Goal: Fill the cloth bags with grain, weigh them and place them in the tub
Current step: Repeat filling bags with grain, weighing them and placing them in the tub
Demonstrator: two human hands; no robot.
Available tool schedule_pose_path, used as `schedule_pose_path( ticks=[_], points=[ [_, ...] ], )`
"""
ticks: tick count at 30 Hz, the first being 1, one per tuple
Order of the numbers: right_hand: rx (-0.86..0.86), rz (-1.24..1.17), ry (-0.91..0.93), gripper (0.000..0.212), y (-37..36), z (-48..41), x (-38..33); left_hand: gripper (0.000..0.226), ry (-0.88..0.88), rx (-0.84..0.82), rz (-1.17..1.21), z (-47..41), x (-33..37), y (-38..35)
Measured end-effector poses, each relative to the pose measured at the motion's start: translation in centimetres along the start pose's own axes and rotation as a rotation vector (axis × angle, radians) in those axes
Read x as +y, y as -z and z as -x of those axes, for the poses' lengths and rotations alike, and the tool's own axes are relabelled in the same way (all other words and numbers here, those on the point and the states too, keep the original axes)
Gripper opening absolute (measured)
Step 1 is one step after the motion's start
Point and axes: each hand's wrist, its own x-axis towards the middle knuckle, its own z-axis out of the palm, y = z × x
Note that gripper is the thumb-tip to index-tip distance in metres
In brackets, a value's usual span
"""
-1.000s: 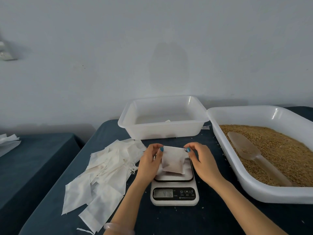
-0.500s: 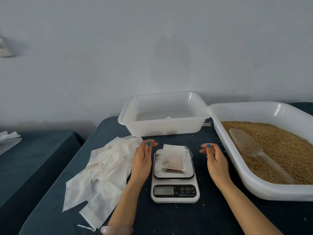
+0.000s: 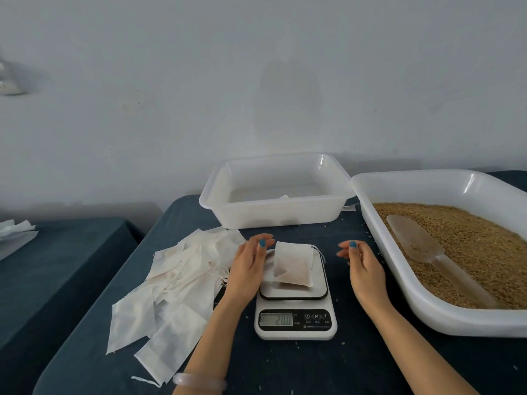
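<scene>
The filled cloth bag lies on the scale. Left hand just left of it and right hand apart to its right are both relaxed, holding nothing.

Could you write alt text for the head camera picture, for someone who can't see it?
A filled cloth bag lies on a small scale, a person's left hand and right hand open on either side of it. Empty bags are piled to the left, a white tub stands behind, and a grain tub with a scoop sits to the right.
</scene>
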Motion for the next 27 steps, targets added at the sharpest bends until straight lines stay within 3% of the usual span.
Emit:
schedule_pose_path(
  ticks=[6,8,11,14,16,23,27],
  points=[
    [-0.002,-0.006,-0.010,0.025,0.1,0.1,0.1,0.019,-0.001,-0.094,-0.085,-1.0,0.9,-0.9],
    [-0.003,-0.003,-0.011,0.025,0.1,0.1,0.1,0.027,0.063,-0.119,-0.028,-1.1,1.5,-1.1],
    [-0.010,-0.007,-0.017,0.023,0.1,0.1,0.0,0.038,0.013,-0.148,-0.126,-1.8,2.5,-0.8],
    [-0.011,-0.018,-0.025,0.024,0.1,0.1,0.0,0.013,-0.091,-0.193,-0.284,-3.0,3.9,0.3],
    [-0.014,-0.020,-0.033,0.024,0.1,0.1,0.1,0.009,-0.109,-0.191,-0.249,-4.1,5.0,1.3],
    [-0.025,0.020,-0.029,0.023,-0.1,0.0,0.0,0.013,-0.067,0.174,-0.027,-11.7,9.2,5.7],
    [-0.041,0.053,-0.032,0.022,0.0,0.0,0.2,0.007,-0.042,0.217,-0.195,-15.1,8.6,5.6]
  ],
)
